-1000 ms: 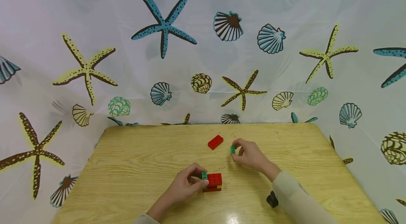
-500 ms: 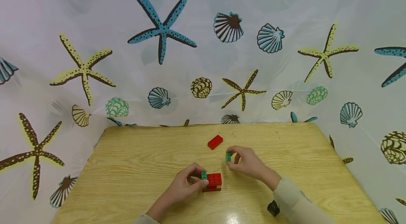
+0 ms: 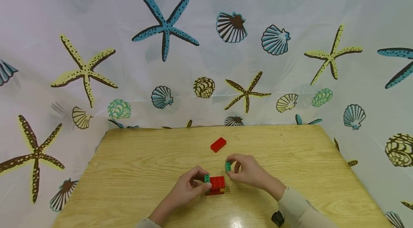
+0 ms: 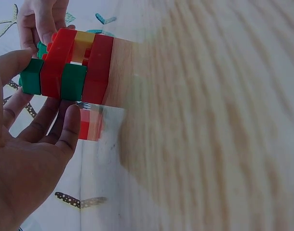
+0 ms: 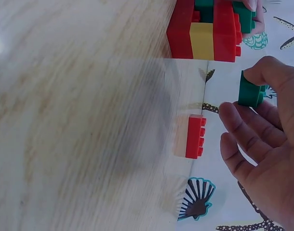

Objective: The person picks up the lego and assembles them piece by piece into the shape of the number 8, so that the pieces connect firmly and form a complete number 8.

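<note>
Near the front middle of the table is a brick stack. Its red bottom brick and red top brick [image 3: 217, 182] have a green brick [image 4: 73, 82] and a yellow brick [image 5: 202, 41] between them at opposite ends. Another green brick [image 3: 207, 178] sits on top at the left end. My left hand [image 3: 188, 186] grips the stack there, thumb and fingers on the upper green brick. Between thumb and fingertips, my right hand [image 3: 248, 172] pinches a separate green brick [image 3: 228, 166], held above the table just behind and right of the stack, not touching it.
A loose red brick [image 3: 218, 145] lies behind the hands on the wooden table [image 3: 145, 160]. A small black object [image 3: 278, 218] is beside the right sleeve. White cloth [image 3: 193, 59] printed with starfish and shells hangs along the back and both sides.
My right hand has moved left and toward the front with its green brick, nearing the stack. The left hand stays in place on the stack, and the loose red brick has not moved.
</note>
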A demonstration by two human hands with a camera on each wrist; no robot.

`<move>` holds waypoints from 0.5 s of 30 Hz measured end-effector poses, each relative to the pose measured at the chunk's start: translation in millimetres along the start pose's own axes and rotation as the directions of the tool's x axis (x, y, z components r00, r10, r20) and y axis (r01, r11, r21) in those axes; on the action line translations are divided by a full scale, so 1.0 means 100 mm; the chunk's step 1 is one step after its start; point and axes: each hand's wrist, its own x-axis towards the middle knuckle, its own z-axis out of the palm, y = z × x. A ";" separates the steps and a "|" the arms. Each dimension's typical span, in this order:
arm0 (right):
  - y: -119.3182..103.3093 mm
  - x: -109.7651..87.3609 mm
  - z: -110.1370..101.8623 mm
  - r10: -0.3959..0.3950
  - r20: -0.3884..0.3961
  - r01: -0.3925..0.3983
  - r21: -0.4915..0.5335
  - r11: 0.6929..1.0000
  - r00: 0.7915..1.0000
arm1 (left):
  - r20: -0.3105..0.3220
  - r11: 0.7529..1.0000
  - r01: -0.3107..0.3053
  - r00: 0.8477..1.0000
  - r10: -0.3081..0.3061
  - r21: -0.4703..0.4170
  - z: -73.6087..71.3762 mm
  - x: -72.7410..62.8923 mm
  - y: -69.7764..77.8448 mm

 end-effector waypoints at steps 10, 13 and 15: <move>-0.03 -0.03 0.09 0.000 0.033 -0.002 0.052 0.999 0.999 | -0.005 1.000 -0.018 1.000 0.018 0.004 -0.01 0.01 -0.03; -0.05 -0.03 0.11 0.006 0.038 -0.008 0.049 0.999 0.999 | -0.008 1.000 -0.027 1.000 0.027 0.002 -0.01 0.01 -0.03; -0.06 -0.04 0.12 0.009 0.048 -0.011 0.049 0.999 0.999 | -0.008 1.000 -0.031 0.999 0.031 0.002 -0.02 0.00 -0.04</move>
